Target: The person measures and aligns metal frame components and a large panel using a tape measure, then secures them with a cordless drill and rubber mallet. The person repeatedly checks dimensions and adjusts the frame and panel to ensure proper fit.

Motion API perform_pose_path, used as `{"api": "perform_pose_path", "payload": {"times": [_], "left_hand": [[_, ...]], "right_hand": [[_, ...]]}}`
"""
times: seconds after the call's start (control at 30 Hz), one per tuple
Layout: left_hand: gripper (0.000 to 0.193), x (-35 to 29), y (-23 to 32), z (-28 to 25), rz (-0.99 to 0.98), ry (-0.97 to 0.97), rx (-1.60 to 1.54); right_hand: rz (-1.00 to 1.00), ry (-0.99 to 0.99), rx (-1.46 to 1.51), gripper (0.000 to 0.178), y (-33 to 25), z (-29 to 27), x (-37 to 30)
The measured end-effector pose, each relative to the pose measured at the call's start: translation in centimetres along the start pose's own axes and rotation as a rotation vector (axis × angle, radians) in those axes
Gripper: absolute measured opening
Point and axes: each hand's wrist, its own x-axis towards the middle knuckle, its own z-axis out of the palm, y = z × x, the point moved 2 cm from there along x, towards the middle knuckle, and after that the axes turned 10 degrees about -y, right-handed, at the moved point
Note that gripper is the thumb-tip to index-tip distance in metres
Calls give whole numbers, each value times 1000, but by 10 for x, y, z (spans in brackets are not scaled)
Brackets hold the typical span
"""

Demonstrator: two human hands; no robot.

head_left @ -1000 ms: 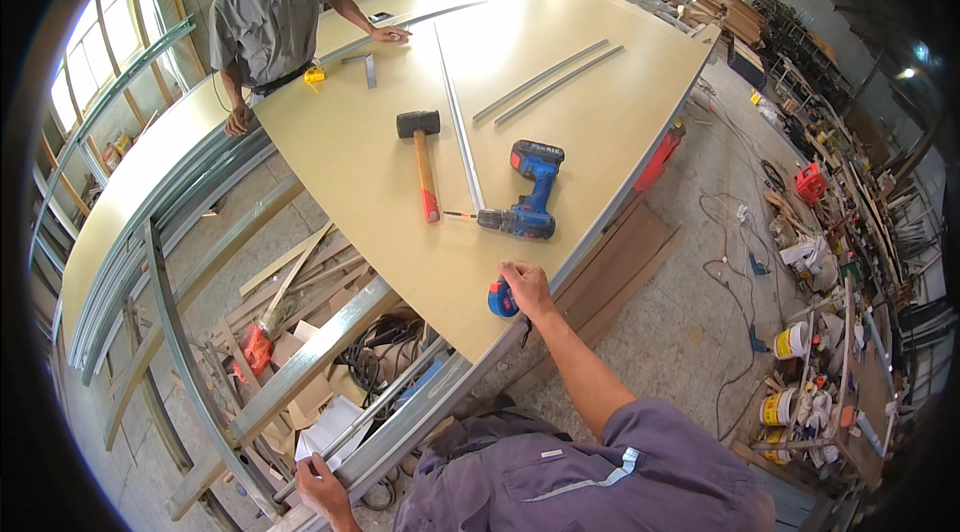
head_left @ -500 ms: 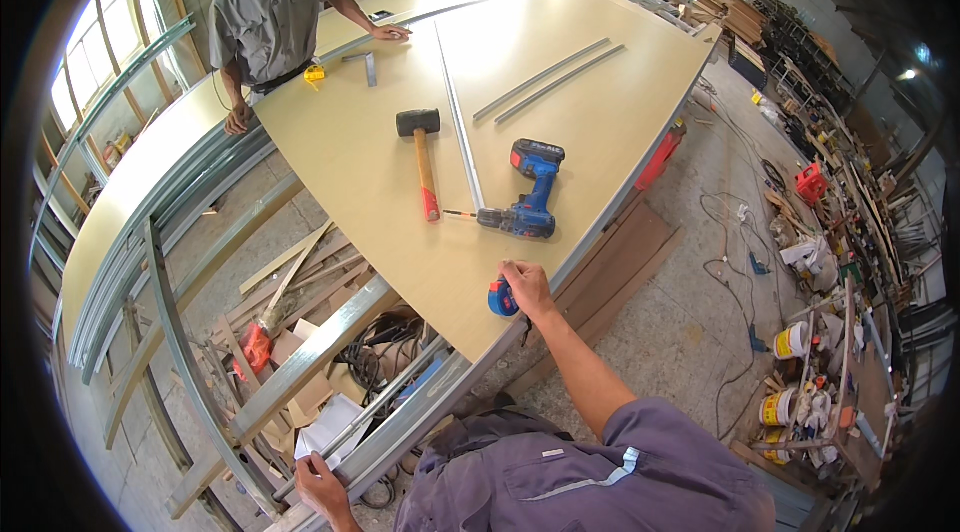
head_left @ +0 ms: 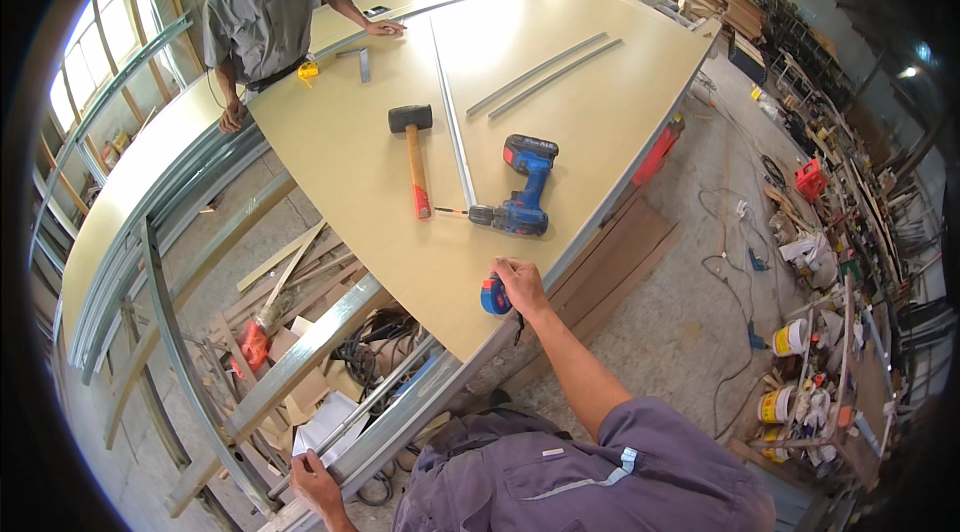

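Observation:
My right hand (head_left: 522, 286) is closed round a blue and red tape measure (head_left: 494, 296) at the near corner of a large pale yellow panel (head_left: 400, 262). Just beyond it, a blue cordless drill (head_left: 525, 197) lies on its side. To the drill's left is a mallet (head_left: 415, 157) with a black head and wooden handle. A thin metal strip (head_left: 452, 122) runs away from the drill. At lower left, my left hand (head_left: 316, 488) rests at the metal frame (head_left: 400, 422) with its fingers curled; what they grip is hidden.
Across the panel a co-worker (head_left: 265, 12) has one hand on it. Two metal strips (head_left: 545, 74), a square (head_left: 362, 64) and a yellow tape measure (head_left: 308, 72) lie there. Frame beams (head_left: 310, 357) span scrap at left. Cables, buckets (head_left: 790, 339) and a red container (head_left: 811, 179) line the right.
The panel, with the tools on it, has shifted slightly left and away, and my right hand with the tape measure has shifted left too. The floor items at right look unmoved.

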Motion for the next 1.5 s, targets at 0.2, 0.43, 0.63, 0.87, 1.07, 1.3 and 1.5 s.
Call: {"api": "perform_pose_path", "payload": {"times": [0.2,0.43,0.63,0.87,1.07,1.3,1.5], "left_hand": [[25,1,4,6,38,-6,-33],[23,1,9,17,46,-40,-200],[18,-1,47,20,96,-76,-293],[16,-4,93,27,131,-123,-495],[15,-29,189,44,211,-458,-816],[59,-65,291,102,384,-1057,-1028],[89,-101,354,152,238,-1349,-1035]], "right_hand": [[6,-4,22,42,-4,0,0],[-5,9,47,41,9,-2,4],[55,-40,80,36,12,0,5],[62,-50,35,38,2,-4,1],[132,-181,67,36,-20,-6,-33],[57,-519,136,24,-10,-21,-133],[40,-440,220,24,2,-98,-134]]}}
